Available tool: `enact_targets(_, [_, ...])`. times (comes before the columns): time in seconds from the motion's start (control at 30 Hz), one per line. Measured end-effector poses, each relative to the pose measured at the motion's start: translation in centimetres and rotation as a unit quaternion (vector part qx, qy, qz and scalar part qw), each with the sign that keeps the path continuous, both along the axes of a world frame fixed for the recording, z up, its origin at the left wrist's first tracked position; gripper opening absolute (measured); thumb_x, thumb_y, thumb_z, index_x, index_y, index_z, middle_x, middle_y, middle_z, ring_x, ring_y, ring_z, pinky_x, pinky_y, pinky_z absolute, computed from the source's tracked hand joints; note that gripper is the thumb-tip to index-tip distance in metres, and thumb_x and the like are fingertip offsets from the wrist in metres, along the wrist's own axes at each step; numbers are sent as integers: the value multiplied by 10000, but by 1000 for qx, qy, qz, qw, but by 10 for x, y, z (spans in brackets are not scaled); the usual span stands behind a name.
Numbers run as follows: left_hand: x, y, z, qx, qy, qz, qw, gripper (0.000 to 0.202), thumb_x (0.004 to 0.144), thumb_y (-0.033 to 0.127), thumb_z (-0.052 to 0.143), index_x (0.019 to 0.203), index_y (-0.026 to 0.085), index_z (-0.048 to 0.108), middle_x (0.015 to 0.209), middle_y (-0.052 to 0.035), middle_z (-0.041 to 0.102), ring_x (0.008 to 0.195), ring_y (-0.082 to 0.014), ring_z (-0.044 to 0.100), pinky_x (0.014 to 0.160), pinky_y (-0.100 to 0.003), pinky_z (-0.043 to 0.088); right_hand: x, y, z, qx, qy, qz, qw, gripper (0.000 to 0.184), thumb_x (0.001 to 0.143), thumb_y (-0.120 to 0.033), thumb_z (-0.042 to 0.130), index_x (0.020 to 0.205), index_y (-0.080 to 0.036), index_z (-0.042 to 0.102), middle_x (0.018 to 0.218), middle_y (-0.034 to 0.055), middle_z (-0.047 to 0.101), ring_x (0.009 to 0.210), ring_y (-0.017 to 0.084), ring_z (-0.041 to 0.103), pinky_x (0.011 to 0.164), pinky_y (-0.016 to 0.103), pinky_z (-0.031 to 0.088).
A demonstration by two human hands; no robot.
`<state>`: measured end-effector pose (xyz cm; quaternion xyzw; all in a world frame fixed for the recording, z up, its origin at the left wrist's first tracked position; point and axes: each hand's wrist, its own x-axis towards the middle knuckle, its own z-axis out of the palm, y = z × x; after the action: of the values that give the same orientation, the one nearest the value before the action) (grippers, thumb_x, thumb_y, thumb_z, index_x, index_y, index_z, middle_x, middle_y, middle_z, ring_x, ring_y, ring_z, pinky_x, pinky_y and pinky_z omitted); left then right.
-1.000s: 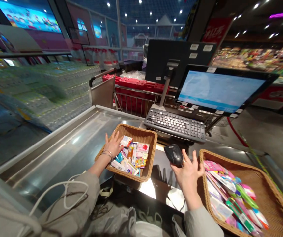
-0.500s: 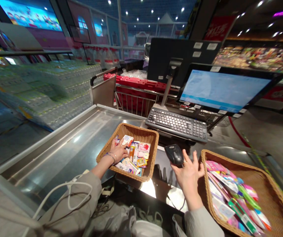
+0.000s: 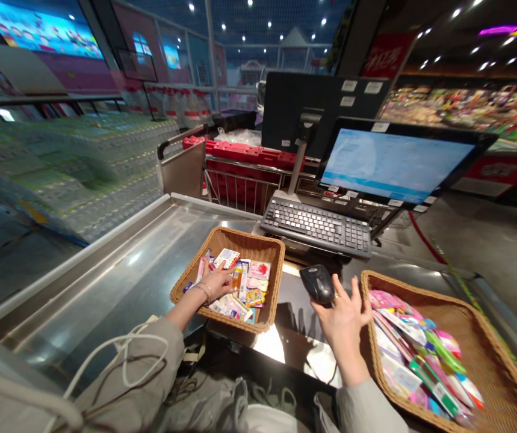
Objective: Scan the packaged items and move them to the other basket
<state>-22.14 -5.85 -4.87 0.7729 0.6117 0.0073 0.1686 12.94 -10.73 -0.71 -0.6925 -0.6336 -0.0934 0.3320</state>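
My left hand (image 3: 215,282) reaches into the left wicker basket (image 3: 276,285), fingers apart over small packaged goods. Just beyond its fingertips lies a small white-and-red box (image 3: 227,258). Beside the hand are a pink-and-white pack with a red picture (image 3: 259,270) and a yellow packet (image 3: 255,297). What lies under the palm is hidden. My right hand (image 3: 343,316) holds a black barcode scanner (image 3: 316,284) between thumb and forefinger, its other fingers spread. The scanner is over the counter, between the two baskets.
At right, a larger wicker basket (image 3: 488,337) holds several colourful packaged items. A keyboard (image 3: 316,225) and lit monitor (image 3: 396,162) stand behind the scanner. The metal counter (image 3: 118,282) has a raised rim. A cart (image 3: 240,186) with red crates stands beyond it.
My left hand has shifted slightly toward me and left, off the white-and-red box, showing more of it. The right hand keeps the scanner in place. The view has turned a little right.
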Motion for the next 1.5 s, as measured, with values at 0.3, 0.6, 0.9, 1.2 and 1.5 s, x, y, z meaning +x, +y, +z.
enact_targets(0.3, [5,10,7,-9,-49,37,998,190,849,345,651,704,224,675,1297,-25,670,1385,-274,439,1162,-598,-135,3,1,-3,-1,1,-1,1000,314,796,-472,507,806,-240,717,1254,79,667,1393,330,334,1048,581,181])
enact_targets(0.6, [26,39,23,55,-33,177,982,268,902,413,546,788,219,691,1127,-30,721,1088,-224,638,1157,-438,228,9,3,-5,-14,-7,-18,1000,371,792,-506,467,809,-241,726,1245,89,670,1373,337,339,1043,570,173])
enact_targets(0.9, [49,56,-2,7,6,277,961,403,906,510,476,800,214,730,873,-86,759,898,-253,701,785,-329,454,15,1,-4,-6,-20,-36,999,334,788,-483,481,760,-237,706,1229,90,679,1361,341,369,1026,539,202])
enact_targets(1.2, [43,57,-8,-8,41,195,980,303,841,440,585,1046,274,734,1189,-65,722,1131,-257,644,992,-384,418,18,0,-6,-12,-13,-35,999,312,791,-467,485,757,-232,688,1265,74,663,1374,335,357,1027,555,200])
enact_targets(1.5, [40,42,-17,3,157,42,987,757,562,613,806,1240,316,647,1624,-90,243,1487,-454,105,1091,-735,-107,18,2,-5,-20,-12,-37,999,307,789,-459,505,815,-230,708,1270,76,660,1380,340,351,1033,556,197])
